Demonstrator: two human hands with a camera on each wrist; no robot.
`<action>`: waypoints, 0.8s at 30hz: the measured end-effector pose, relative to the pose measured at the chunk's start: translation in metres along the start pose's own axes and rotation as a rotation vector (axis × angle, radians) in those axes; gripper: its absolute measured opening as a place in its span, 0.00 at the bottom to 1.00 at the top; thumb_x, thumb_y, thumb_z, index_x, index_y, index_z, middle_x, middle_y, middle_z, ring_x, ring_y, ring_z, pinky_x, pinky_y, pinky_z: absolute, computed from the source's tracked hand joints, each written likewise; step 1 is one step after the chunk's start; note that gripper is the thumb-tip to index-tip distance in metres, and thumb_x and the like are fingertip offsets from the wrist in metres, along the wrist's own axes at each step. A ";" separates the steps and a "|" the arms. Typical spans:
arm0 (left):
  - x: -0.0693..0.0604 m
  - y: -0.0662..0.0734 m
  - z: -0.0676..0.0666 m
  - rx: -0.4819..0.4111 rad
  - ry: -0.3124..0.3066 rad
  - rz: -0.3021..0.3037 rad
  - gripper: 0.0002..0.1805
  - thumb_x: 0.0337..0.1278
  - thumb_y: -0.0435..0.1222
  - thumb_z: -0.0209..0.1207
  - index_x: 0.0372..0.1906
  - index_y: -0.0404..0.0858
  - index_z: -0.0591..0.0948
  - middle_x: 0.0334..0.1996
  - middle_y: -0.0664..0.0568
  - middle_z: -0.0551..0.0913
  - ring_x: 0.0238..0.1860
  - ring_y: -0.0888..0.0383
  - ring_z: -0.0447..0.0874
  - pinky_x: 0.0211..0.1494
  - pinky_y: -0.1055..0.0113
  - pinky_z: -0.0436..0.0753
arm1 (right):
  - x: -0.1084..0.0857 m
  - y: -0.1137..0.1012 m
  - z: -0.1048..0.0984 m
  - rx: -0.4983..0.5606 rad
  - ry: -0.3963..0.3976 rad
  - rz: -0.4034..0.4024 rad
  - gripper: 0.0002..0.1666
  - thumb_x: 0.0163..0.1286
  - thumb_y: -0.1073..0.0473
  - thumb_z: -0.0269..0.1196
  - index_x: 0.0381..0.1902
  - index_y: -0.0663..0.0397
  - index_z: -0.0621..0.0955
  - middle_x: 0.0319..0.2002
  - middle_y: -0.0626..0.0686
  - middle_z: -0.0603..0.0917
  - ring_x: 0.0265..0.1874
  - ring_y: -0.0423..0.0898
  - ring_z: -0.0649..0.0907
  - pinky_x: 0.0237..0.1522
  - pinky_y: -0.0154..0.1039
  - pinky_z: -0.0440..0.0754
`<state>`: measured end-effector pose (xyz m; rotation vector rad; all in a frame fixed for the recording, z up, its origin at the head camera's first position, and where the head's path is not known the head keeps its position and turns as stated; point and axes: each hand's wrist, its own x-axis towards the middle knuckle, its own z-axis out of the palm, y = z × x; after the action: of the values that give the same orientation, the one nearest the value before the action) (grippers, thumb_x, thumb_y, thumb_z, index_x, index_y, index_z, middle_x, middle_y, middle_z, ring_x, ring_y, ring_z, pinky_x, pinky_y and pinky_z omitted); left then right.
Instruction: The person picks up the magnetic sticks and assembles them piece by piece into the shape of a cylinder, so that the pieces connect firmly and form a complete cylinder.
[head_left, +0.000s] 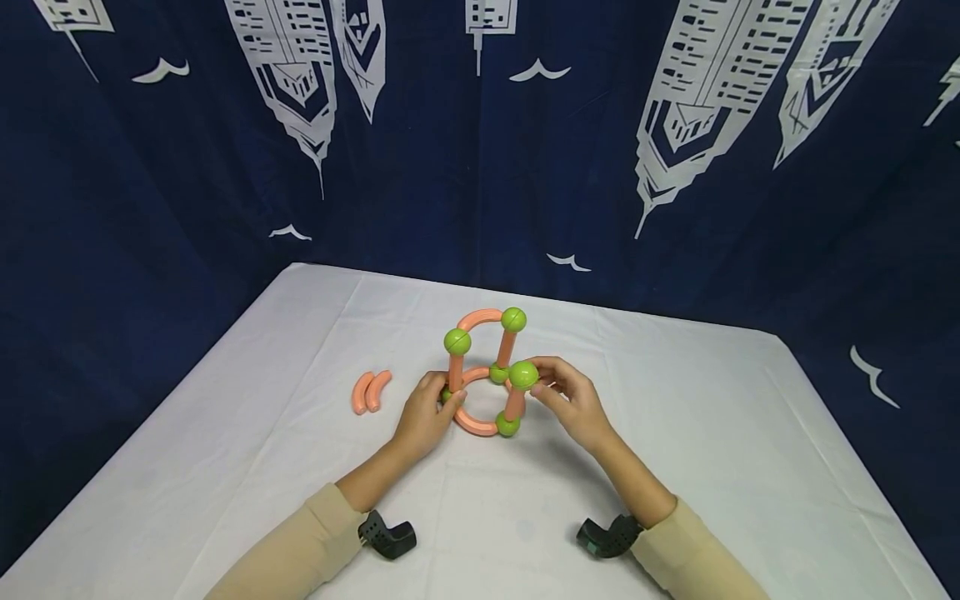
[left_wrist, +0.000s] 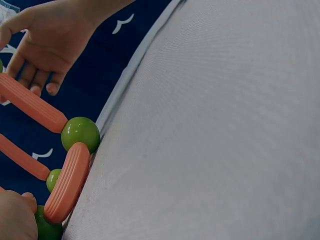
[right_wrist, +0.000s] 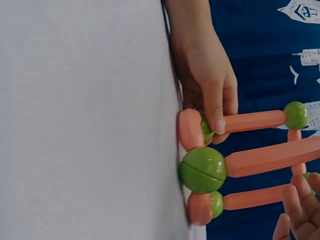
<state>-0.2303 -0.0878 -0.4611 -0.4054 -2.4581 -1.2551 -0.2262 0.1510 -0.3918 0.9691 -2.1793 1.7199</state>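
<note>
A toy frame of green balls and salmon-coloured rods stands on the table. Curved rods form its base ring, and three straight rods rise from it. One curved rod bridges two upper balls at the back left. My left hand grips the frame's lower left corner, its thumb by the ball and rod foot in the right wrist view. At the near right post, my right hand pinches the upper green ball between thumb and forefinger. Its other fingers hang loosely extended.
Two loose curved rods lie side by side left of my left hand. A white cloth covers the table. Behind it hangs a dark blue curtain with white building and bird prints. Black wrist cameras sit at both sleeves.
</note>
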 end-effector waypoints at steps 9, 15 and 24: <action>0.000 -0.001 0.000 0.006 0.005 0.020 0.09 0.64 0.36 0.61 0.42 0.34 0.77 0.40 0.46 0.76 0.34 0.56 0.71 0.36 0.63 0.73 | 0.001 0.021 0.002 -0.034 0.046 0.243 0.14 0.69 0.70 0.52 0.49 0.69 0.79 0.41 0.53 0.84 0.39 0.42 0.80 0.41 0.35 0.77; 0.000 -0.001 0.000 0.002 0.007 0.015 0.09 0.64 0.36 0.61 0.43 0.35 0.77 0.40 0.46 0.76 0.33 0.56 0.71 0.36 0.64 0.73 | 0.012 0.014 0.004 -0.195 0.044 0.332 0.13 0.68 0.67 0.61 0.47 0.71 0.79 0.41 0.63 0.83 0.41 0.54 0.79 0.42 0.42 0.75; -0.001 0.000 0.000 -0.003 0.006 0.010 0.08 0.64 0.34 0.61 0.42 0.34 0.77 0.39 0.47 0.75 0.33 0.56 0.70 0.36 0.64 0.72 | 0.023 0.067 0.013 -0.213 0.026 0.358 0.20 0.61 0.65 0.67 0.51 0.65 0.80 0.46 0.60 0.83 0.47 0.53 0.79 0.49 0.46 0.76</action>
<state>-0.2297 -0.0879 -0.4611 -0.4136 -2.4472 -1.2539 -0.2811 0.1374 -0.4363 0.5259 -2.5747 1.5744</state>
